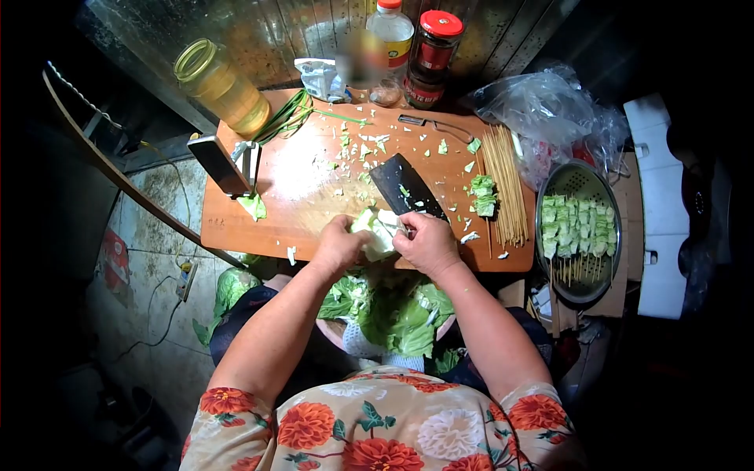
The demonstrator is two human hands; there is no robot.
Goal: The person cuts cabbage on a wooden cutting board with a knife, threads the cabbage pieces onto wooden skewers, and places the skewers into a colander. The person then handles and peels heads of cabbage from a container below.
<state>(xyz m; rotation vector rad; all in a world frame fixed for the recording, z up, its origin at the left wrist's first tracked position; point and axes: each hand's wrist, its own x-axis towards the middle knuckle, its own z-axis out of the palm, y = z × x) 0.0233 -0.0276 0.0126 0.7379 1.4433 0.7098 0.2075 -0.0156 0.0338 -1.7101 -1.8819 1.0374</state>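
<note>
My left hand and my right hand meet at the near edge of the wooden board. Between them is a pale green-white cabbage piece, with the fingers of both hands closed on it. Something small and dark shows at my right fingertips, too small to make out. A dark cleaver blade lies on the board just beyond my right hand. Below the hands, a basin at my lap holds loose green cabbage leaves.
Bamboo skewers lie at the board's right, beside a cabbage-threaded skewer. A metal colander holds several finished skewers. A phone stands at left near a jar of yellowish liquid. A red-lidded jar stands behind.
</note>
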